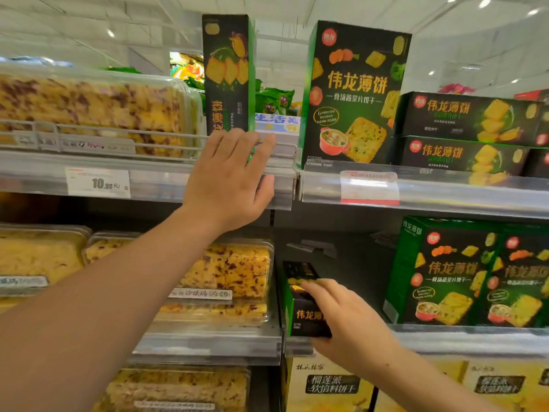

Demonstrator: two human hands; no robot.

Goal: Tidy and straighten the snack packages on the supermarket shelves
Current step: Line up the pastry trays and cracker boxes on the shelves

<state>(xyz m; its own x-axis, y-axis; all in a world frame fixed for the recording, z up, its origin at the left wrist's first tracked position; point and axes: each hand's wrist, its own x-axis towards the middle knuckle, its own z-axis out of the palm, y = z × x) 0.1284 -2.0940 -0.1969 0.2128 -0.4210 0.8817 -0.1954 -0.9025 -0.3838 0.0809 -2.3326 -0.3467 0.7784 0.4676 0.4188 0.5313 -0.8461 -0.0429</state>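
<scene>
Overhead, left hand (228,176) touches, perhaps, upright box (227,72); right hand (347,319) grips small box (303,304).

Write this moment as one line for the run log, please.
left hand: open, at upright box | right hand: grips small box | shelves: untidy

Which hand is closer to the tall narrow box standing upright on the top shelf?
Left. The left hand is at the base of the tall narrow box; the right hand is a shelf lower, holding a small box.
</scene>
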